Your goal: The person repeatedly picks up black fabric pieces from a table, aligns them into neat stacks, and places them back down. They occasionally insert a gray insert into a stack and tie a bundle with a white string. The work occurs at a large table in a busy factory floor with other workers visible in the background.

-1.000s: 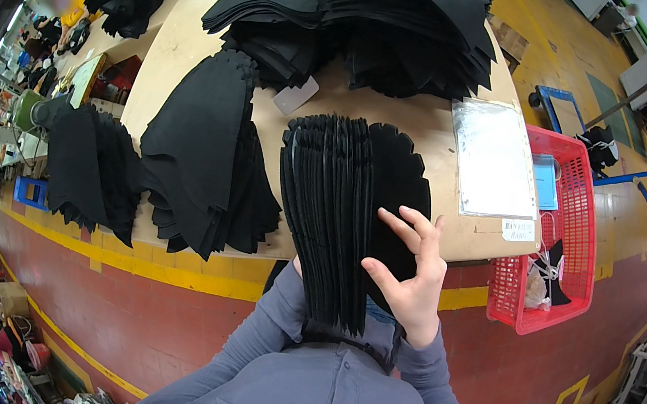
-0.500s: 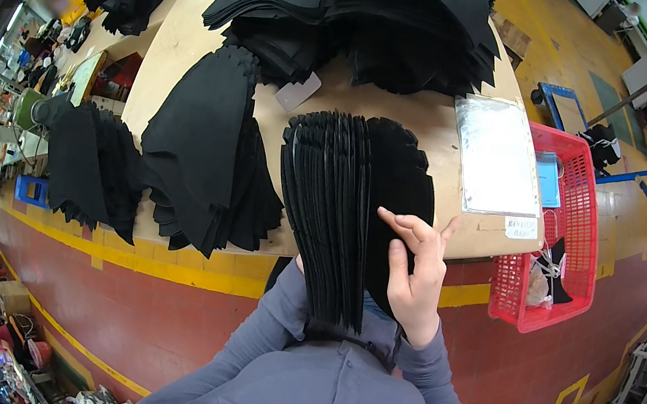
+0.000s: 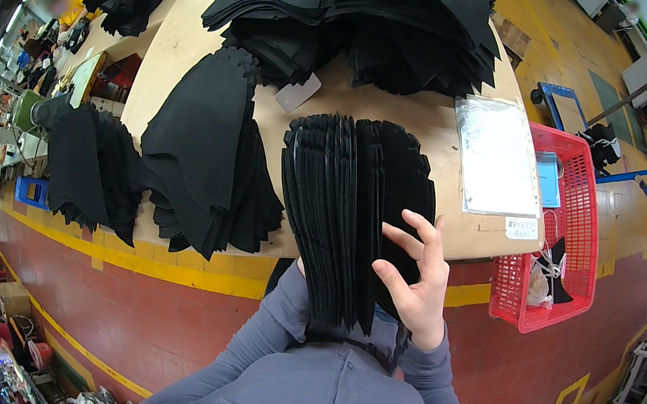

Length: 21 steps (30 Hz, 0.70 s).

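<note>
A fanned stack of black cut pieces (image 3: 326, 211), sheet-like like cloth or thin leather, stands in front of me over the table's near edge. Many of its edges face up, while a flat piece (image 3: 406, 176) shows on its right side. My right hand (image 3: 420, 278) is at that right side, fingers spread and thumb apart, fingertips at the edges of the pieces. Only a sliver of my left hand (image 3: 299, 266) shows beside the stack's lower left; its fingers are hidden behind the pieces.
More black stacks lie on the table (image 3: 186, 30): one to the left (image 3: 195, 143), another farther left (image 3: 93, 165), large ones at the back (image 3: 350, 16). A plastic-covered sheet (image 3: 499, 156) lies at the right edge. Beyond it stands a red basket (image 3: 548, 312).
My right hand has shifted slightly right and its fingers have spread. Another piece or pieces have fanned over to the right in the stack.
</note>
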{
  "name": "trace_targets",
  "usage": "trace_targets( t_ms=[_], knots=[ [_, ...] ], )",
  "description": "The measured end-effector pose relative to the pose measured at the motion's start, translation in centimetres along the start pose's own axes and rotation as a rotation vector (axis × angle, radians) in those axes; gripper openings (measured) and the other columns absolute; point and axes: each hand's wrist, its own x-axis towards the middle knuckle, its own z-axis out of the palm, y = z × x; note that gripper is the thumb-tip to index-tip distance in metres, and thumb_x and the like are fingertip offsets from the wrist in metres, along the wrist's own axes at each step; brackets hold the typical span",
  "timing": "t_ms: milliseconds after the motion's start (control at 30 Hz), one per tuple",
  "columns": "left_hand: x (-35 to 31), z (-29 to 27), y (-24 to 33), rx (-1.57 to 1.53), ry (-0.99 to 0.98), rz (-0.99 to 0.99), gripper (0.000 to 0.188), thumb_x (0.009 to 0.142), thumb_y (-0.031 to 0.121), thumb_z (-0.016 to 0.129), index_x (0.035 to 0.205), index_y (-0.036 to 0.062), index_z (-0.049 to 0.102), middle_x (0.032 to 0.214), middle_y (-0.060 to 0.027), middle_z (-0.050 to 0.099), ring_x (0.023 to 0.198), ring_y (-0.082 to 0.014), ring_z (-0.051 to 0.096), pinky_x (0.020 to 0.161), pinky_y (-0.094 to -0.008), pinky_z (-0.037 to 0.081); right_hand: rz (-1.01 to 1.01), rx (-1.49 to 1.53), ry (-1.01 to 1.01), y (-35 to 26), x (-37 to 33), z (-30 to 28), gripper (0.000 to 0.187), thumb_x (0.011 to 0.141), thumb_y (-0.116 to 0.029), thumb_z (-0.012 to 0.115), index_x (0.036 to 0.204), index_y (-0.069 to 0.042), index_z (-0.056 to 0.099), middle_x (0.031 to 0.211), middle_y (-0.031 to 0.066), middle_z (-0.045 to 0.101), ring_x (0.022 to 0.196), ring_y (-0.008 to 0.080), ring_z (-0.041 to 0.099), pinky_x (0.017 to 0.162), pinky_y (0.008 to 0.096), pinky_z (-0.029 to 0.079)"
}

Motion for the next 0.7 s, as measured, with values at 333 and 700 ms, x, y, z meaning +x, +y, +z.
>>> trace_targets(
  t_ms=[333,700],
  knots=[
    [-0.5,0.1,0.0,-0.035,-0.023,-0.020,0.045,0.103,0.030,0.035,0.131,-0.0011,0.050,0.125,-0.0182,0.058,0.111,-0.0294,0.061,0.092,-0.0385,0.057,-0.286,-0.226,0.273,1.2,0.3,1.6,0.054,0.085,0.009,0.050,0.134,-0.013,0.047,0.133,0.0092,0.061,0.141,0.0354,0.035,0.114,0.0646,0.000],
    [0.7,-0.4,-0.5,-0.066,0.006,0.028,0.044,0.103,0.030,0.035,0.131,-0.0011,0.050,0.124,-0.0180,0.059,0.110,-0.0291,0.062,0.092,-0.0383,0.057,-0.049,-0.440,0.111,-1.4,0.0,1.5,0.071,0.076,-0.038,0.079,0.131,-0.004,0.050,0.113,0.0050,0.070,0.150,0.0325,0.014,0.108,0.0720,-0.007]
  ],
)
